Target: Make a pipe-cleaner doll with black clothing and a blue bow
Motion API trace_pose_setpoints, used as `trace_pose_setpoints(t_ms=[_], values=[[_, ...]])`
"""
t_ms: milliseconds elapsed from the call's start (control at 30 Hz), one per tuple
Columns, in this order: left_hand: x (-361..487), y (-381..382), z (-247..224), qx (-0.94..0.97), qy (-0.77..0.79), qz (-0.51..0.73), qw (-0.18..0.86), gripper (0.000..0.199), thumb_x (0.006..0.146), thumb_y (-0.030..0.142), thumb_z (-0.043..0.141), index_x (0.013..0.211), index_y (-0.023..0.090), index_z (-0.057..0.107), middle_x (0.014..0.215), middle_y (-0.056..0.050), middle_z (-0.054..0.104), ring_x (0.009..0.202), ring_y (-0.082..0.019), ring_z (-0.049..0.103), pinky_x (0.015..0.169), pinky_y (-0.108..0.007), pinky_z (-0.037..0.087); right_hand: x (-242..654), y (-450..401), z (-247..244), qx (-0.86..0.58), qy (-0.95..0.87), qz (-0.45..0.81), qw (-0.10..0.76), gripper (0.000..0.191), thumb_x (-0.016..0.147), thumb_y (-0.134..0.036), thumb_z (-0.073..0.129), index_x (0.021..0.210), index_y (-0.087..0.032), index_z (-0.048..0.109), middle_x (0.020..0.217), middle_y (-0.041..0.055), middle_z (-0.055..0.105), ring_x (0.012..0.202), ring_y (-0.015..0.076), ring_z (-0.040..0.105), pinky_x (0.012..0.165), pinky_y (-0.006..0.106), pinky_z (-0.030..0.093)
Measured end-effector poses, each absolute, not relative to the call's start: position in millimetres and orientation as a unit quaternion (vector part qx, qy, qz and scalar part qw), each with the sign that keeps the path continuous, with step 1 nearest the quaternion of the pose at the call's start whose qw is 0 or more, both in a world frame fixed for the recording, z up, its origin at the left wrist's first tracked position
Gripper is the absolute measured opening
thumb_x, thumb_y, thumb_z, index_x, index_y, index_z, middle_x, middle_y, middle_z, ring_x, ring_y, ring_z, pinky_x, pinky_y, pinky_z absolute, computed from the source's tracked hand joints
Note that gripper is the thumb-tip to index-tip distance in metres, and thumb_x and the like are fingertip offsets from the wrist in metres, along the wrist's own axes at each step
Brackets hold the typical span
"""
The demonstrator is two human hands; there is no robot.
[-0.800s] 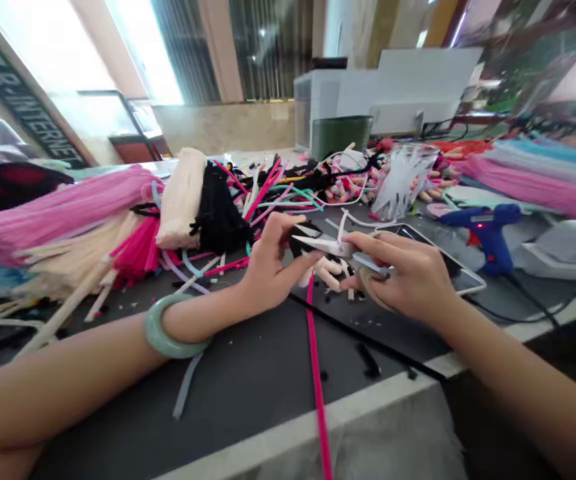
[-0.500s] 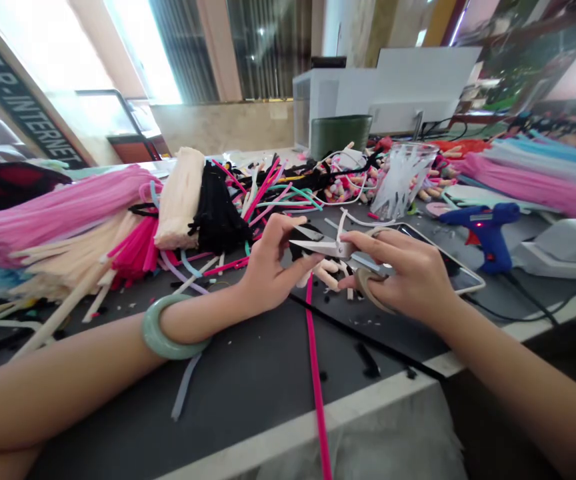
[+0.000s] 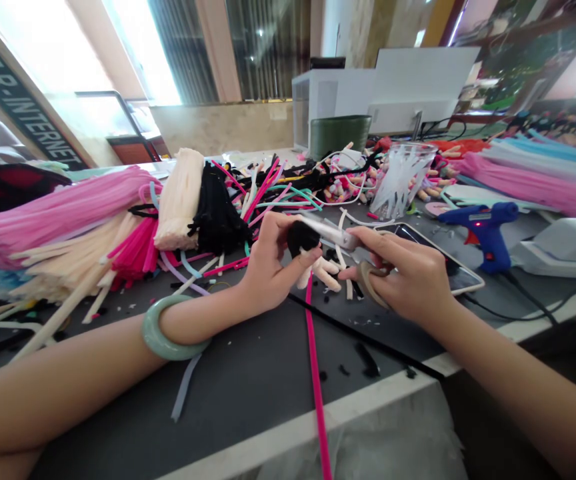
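Note:
Between the fingers and thumb of my left hand is a small pipe-cleaner doll with a fuzzy black head and cream limbs. My right hand grips scissors by the handles. Their blades, blurred by motion, lie along the top of the black head and look closed or nearly so. A pink pipe cleaner runs from below the doll over the table's front edge. Crossing the table under my hands is a black pipe cleaner; black scraps lie near it.
A blue glue gun stands at the right beside a phone. Bundles of pink, cream and black pipe cleaners lie at the left. A clear cup of glue sticks stands behind my right hand.
The scissor blades have gone from spread to nearly closed and moved up to the top of the black head. A small black scrap has appeared on the table.

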State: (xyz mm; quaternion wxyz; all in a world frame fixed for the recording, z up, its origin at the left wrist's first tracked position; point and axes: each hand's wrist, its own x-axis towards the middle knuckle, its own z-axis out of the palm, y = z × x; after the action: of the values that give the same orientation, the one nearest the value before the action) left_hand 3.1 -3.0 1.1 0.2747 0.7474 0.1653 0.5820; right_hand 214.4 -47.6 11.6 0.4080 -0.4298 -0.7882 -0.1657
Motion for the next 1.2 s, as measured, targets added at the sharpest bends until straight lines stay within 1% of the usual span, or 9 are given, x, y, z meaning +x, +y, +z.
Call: trace_pose_setpoints(t_ms=[100, 267, 367, 500, 600, 700, 933, 1067, 1200], values=[[5.3, -4.3, 4.3, 0.741, 0.158, 0.579, 0.303, 0.027, 0.084, 0.019, 0.063, 0.102, 0.024, 0.044, 0.086, 0.000, 0.058, 0.078, -0.014, 0.065, 0.069, -0.029, 0.052, 215.5, -46.3, 12.0, -0.456, -0.755, -0.172, 0.439, 0.036, 0.080, -0.029, 0.065, 0.115, -0.022, 0.065, 0.067, -0.0009, 0.063, 0.056, 0.0128, 0.059, 0.059, 0.023, 0.045], [8.6, -5.4, 7.1, 0.729, 0.129, 0.581, 0.337, 0.024, 0.085, 0.020, 0.062, 0.102, 0.024, 0.045, 0.079, 0.004, 0.058, 0.051, -0.006, 0.060, 0.062, -0.027, 0.052, 215.7, -43.7, 13.6, -0.469, -0.743, -0.146, 0.454, 0.036, 0.076, -0.034, 0.069, 0.110, -0.021, 0.067, 0.068, 0.0001, 0.066, 0.056, 0.0133, 0.059, 0.057, 0.024, 0.045], [8.8, -5.2, 6.9, 0.726, 0.119, 0.585, 0.342, 0.026, 0.084, 0.022, 0.064, 0.102, 0.024, 0.045, 0.076, 0.005, 0.058, 0.046, -0.005, 0.057, 0.062, -0.027, 0.052, 214.1, -44.2, 14.7, -0.460, -0.758, -0.128, 0.444, 0.037, 0.076, -0.036, 0.070, 0.109, -0.020, 0.068, 0.069, 0.0006, 0.067, 0.056, 0.0130, 0.058, 0.057, 0.024, 0.045], [7.9, -4.2, 6.0, 0.725, 0.125, 0.586, 0.339, 0.026, 0.084, 0.025, 0.064, 0.103, 0.024, 0.046, 0.079, 0.003, 0.060, 0.053, -0.008, 0.062, 0.065, -0.029, 0.053, 212.2, -45.8, 14.8, -0.452, -0.763, -0.124, 0.446, 0.036, 0.075, -0.034, 0.071, 0.108, -0.020, 0.068, 0.072, 0.0007, 0.067, 0.056, 0.0120, 0.057, 0.058, 0.023, 0.045], [6.9, -2.1, 4.8, 0.729, 0.130, 0.584, 0.333, 0.026, 0.085, 0.026, 0.062, 0.106, 0.024, 0.046, 0.087, -0.001, 0.062, 0.074, -0.015, 0.068, 0.069, -0.031, 0.054, 212.0, -46.8, 15.1, -0.456, -0.761, -0.120, 0.447, 0.037, 0.074, -0.033, 0.071, 0.109, -0.021, 0.068, 0.071, -0.0001, 0.067, 0.056, 0.0116, 0.056, 0.058, 0.023, 0.044], [5.9, -0.7, 4.4, 0.733, 0.125, 0.589, 0.316, 0.026, 0.085, 0.026, 0.062, 0.107, 0.023, 0.048, 0.091, -0.003, 0.064, 0.090, -0.018, 0.067, 0.075, -0.032, 0.053, 212.6, -47.4, 15.9, -0.462, -0.764, -0.114, 0.435, 0.040, 0.074, -0.036, 0.070, 0.111, -0.022, 0.067, 0.070, -0.0001, 0.065, 0.057, 0.0127, 0.057, 0.058, 0.024, 0.044], [3.5, -7.1, 9.5, 0.702, 0.221, 0.589, 0.333, 0.030, 0.085, 0.034, 0.061, 0.113, 0.024, 0.056, 0.091, -0.004, 0.061, 0.070, -0.013, 0.060, 0.060, -0.024, 0.048, 213.6, -47.7, 15.2, -0.469, -0.785, -0.153, 0.373, 0.044, 0.075, -0.026, 0.064, 0.119, -0.023, 0.062, 0.086, 0.0043, 0.066, 0.078, 0.0197, 0.062, 0.070, 0.028, 0.047], [4.0, -4.8, 9.7, 0.681, 0.225, 0.610, 0.336, 0.032, 0.086, 0.036, 0.059, 0.115, 0.023, 0.058, 0.099, -0.006, 0.061, 0.080, -0.016, 0.061, 0.065, -0.025, 0.050, 213.0, -47.3, 15.7, -0.470, -0.780, -0.156, 0.383, 0.041, 0.077, -0.034, 0.066, 0.116, -0.023, 0.063, 0.089, 0.0052, 0.068, 0.081, 0.0206, 0.062, 0.071, 0.028, 0.047], [7.1, -1.9, 6.9, 0.648, 0.163, 0.621, 0.409, 0.037, 0.088, 0.038, 0.055, 0.122, 0.023, 0.053, 0.099, -0.006, 0.065, 0.087, -0.019, 0.065, 0.073, -0.031, 0.053, 213.4, -45.6, 16.2, -0.498, -0.756, -0.157, 0.396, 0.041, 0.079, -0.037, 0.065, 0.117, -0.021, 0.062, 0.092, 0.0059, 0.069, 0.083, 0.0206, 0.063, 0.071, 0.028, 0.046]])
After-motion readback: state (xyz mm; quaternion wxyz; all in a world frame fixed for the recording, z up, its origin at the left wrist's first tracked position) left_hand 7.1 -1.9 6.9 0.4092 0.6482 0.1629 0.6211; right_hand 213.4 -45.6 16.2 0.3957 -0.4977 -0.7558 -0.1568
